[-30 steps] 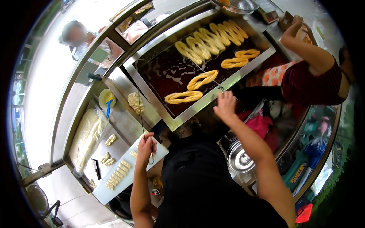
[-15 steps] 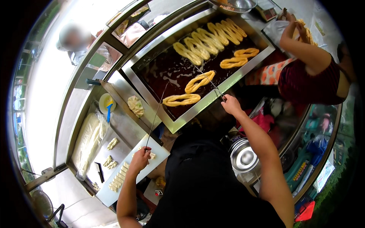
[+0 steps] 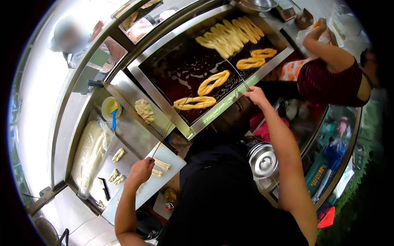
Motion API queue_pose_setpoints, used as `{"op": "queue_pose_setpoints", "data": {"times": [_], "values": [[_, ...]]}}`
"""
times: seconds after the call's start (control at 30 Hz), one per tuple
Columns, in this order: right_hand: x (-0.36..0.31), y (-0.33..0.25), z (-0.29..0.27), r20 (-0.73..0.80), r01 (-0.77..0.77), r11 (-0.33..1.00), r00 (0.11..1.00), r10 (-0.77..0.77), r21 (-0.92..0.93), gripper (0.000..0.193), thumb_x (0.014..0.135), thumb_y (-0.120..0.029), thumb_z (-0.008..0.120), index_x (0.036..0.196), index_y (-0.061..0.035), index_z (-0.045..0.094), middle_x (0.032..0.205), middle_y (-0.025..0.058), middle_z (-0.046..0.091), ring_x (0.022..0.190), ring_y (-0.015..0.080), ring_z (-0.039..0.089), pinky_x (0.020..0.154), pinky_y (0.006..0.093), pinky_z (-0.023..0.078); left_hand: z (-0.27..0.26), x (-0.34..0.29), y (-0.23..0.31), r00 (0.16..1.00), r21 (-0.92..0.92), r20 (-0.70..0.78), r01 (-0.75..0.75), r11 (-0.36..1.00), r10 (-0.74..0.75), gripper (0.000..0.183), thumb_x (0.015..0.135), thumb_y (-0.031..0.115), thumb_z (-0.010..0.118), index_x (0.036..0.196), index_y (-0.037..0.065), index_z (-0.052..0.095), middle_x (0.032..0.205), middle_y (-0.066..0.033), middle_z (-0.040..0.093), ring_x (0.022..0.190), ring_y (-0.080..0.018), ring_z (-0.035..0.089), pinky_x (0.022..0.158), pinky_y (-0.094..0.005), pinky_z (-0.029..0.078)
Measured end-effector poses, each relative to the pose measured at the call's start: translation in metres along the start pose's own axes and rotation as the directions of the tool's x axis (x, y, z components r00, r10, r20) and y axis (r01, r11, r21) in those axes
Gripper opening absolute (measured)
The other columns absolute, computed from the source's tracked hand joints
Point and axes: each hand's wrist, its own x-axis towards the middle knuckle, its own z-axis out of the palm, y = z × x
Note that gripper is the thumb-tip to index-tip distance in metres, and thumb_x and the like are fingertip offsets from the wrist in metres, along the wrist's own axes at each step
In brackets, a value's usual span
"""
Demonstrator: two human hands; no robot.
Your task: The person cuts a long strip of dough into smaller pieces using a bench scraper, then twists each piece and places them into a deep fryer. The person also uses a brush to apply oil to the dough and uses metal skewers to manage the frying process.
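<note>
My left hand is closed around one end of a long thin metal rod above the white cutting board. That rod's far end reaches a golden fried dough loop in the fryer. A second thin metal rod is gripped in my right hand, over the fryer's near rim. Its tip meets the near end of a row of paler dough loops floating in dark oil. Another golden loop lies between the rods, and two more golden loops float at the right.
Left are twisted raw dough pieces, a knife, plastic-wrapped dough and a bowl with a blue-handled brush. A co-worker handles a bag at right. Stacked metal lids stand beside me.
The pale loops are packed closer together, toward the far right, with my right rod against them. My left rod's tip has come over the nearest golden loop. The whole view has shifted slightly.
</note>
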Motion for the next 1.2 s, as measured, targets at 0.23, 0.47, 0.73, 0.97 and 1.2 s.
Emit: {"op": "queue_pose_setpoints", "data": {"times": [0.23,0.47,0.73,0.97,1.2], "values": [[0.016,-0.008,-0.028,-0.035,0.021,0.994,0.999,-0.025,-0.111,0.022,0.074,-0.016,0.071,0.087,0.0013,0.068,0.074,0.0063,0.067,0.071,0.0156,0.063,0.069,0.0321,0.05,-0.016,0.005,0.0,1.0,0.199,-0.005,0.015,0.98,-0.014,0.029,0.096,0.026,0.05,0.109,0.002,0.061,0.094,-0.0245,0.067,0.091,-0.0422,0.063,0.079,-0.052,0.049],[0.027,0.039,-0.035,-0.098,0.113,0.948,0.984,-0.148,-0.297,0.035,0.071,-0.026,0.074,0.097,-0.0023,0.068,0.08,0.0135,0.068,0.076,0.0252,0.067,0.072,0.0355,0.052,-0.054,0.015,0.034,0.937,-0.132,0.319,0.189,0.973,-0.138,0.03,0.098,0.026,0.051,0.112,0.003,0.063,0.081,-0.0124,0.068,0.067,-0.0246,0.066,0.062,-0.0379,0.053],[0.022,0.035,-0.043,-0.103,0.119,0.954,0.983,-0.152,-0.275,0.039,0.071,-0.025,0.073,0.102,-0.0023,0.067,0.083,0.0136,0.067,0.079,0.0259,0.066,0.074,0.036,0.052,-0.095,0.035,0.023,0.837,-0.566,0.535,0.456,0.687,-0.115,0.022,0.098,0.015,0.047,0.107,0.0,0.062,0.076,-0.007,0.065,0.054,-0.0136,0.058,0.046,-0.0281,0.047],[0.021,0.034,-0.048,-0.115,0.132,0.941,0.978,-0.175,-0.312,0.042,0.072,-0.024,0.075,0.106,-0.0008,0.067,0.083,0.0135,0.067,0.077,0.0233,0.065,0.073,0.0335,0.052,-0.088,0.034,0.087,0.941,-0.223,0.261,0.275,0.935,-0.215,0.025,0.098,0.022,0.051,0.107,0.003,0.065,0.076,-0.0048,0.063,0.062,-0.0134,0.062,0.052,-0.0296,0.049],[0.018,0.026,-0.046,-0.109,0.141,0.937,0.977,-0.184,-0.318,0.04,0.071,-0.024,0.073,0.105,-0.0024,0.067,0.085,0.0145,0.067,0.079,0.0265,0.065,0.075,0.0356,0.052,-0.03,0.088,0.099,0.991,-0.025,-0.075,-0.109,0.994,0.107,0.029,0.095,0.023,0.05,0.106,0.0,0.063,0.075,-0.0173,0.063,0.07,-0.0328,0.063,0.069,-0.0409,0.051]]}}
